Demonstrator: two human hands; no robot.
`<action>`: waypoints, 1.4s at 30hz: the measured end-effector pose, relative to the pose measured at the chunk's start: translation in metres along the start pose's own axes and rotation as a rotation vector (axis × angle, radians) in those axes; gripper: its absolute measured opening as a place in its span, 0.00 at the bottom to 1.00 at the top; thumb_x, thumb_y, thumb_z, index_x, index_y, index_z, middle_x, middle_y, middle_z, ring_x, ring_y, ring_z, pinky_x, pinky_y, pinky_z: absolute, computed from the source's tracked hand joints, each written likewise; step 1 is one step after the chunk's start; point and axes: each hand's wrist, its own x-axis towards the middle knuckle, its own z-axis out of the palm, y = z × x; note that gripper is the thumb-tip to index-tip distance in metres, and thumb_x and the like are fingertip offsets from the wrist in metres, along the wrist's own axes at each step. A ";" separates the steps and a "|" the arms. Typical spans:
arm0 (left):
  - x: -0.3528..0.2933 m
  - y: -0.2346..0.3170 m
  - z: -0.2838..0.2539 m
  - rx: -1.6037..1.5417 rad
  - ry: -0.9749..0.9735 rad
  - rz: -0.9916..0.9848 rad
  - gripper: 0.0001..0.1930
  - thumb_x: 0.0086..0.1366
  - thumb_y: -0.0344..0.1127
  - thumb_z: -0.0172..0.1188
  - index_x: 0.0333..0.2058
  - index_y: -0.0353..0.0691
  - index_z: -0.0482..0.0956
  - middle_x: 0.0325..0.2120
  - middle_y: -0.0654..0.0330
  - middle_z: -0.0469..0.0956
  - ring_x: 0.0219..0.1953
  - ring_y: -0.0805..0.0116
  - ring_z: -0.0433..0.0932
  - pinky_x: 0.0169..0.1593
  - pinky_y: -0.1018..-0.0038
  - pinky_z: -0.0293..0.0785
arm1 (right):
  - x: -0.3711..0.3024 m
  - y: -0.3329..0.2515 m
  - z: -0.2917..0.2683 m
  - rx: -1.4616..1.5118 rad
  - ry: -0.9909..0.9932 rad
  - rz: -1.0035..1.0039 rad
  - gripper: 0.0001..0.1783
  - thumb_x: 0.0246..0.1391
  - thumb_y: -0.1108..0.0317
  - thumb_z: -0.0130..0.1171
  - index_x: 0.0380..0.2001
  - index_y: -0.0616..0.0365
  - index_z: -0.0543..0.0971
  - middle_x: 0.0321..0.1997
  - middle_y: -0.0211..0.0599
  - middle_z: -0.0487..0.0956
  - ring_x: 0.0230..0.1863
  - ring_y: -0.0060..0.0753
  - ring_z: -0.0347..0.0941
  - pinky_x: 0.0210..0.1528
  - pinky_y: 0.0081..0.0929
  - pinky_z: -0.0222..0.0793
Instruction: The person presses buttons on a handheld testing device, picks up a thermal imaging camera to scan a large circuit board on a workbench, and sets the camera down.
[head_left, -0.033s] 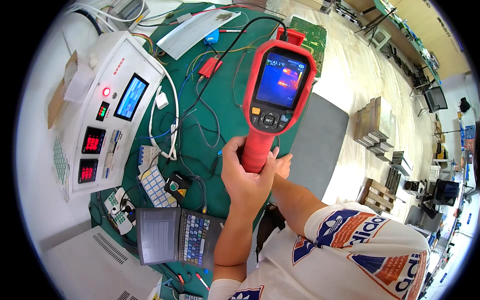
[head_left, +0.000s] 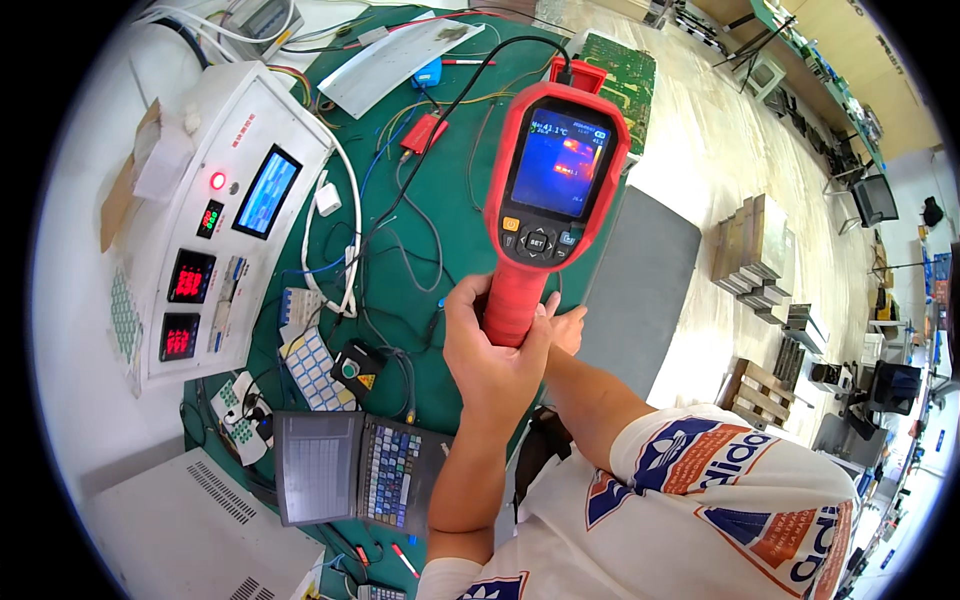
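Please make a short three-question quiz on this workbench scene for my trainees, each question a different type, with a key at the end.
1. Multiple choice: What does the person's left grip hold?
A. A soldering iron
B. A red handheld thermal imager
C. A cordless drill

2. True or false: The laptop lies open, with its keyboard showing.

3. Fill in the blank: On the white control cabinet, the round indicator lamp glows ____.

Key:
1. B
2. True
3. red
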 end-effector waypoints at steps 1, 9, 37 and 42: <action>-0.006 0.001 -0.002 0.018 0.010 -0.001 0.27 0.55 0.27 0.70 0.51 0.31 0.68 0.43 0.53 0.75 0.41 0.68 0.77 0.46 0.71 0.75 | 0.001 0.001 0.000 -0.007 -0.022 0.014 0.34 0.64 0.36 0.47 0.45 0.63 0.66 0.44 0.62 0.78 0.44 0.69 0.78 0.45 0.58 0.75; -0.065 0.016 -0.017 0.087 0.099 -0.050 0.26 0.55 0.29 0.72 0.49 0.31 0.69 0.41 0.51 0.76 0.40 0.60 0.81 0.45 0.66 0.77 | 0.013 0.022 0.005 0.167 -0.093 -0.072 0.42 0.64 0.33 0.44 0.61 0.64 0.63 0.53 0.64 0.74 0.56 0.68 0.72 0.57 0.56 0.69; -0.093 0.060 -0.119 -0.268 -0.011 -0.126 0.24 0.76 0.49 0.47 0.52 0.30 0.76 0.23 0.65 0.69 0.23 0.78 0.63 0.26 0.79 0.56 | -0.100 0.009 -0.295 0.679 -1.130 -0.947 0.32 0.54 0.71 0.64 0.60 0.62 0.64 0.44 0.40 0.78 0.43 0.30 0.76 0.47 0.31 0.73; -0.051 0.090 -0.125 -0.473 -0.060 -0.382 0.24 0.75 0.49 0.52 0.55 0.32 0.75 0.23 0.66 0.70 0.20 0.81 0.62 0.23 0.81 0.52 | -0.111 0.011 -0.304 0.582 -1.176 -0.935 0.31 0.53 0.71 0.64 0.59 0.62 0.66 0.38 0.38 0.79 0.39 0.30 0.77 0.44 0.32 0.74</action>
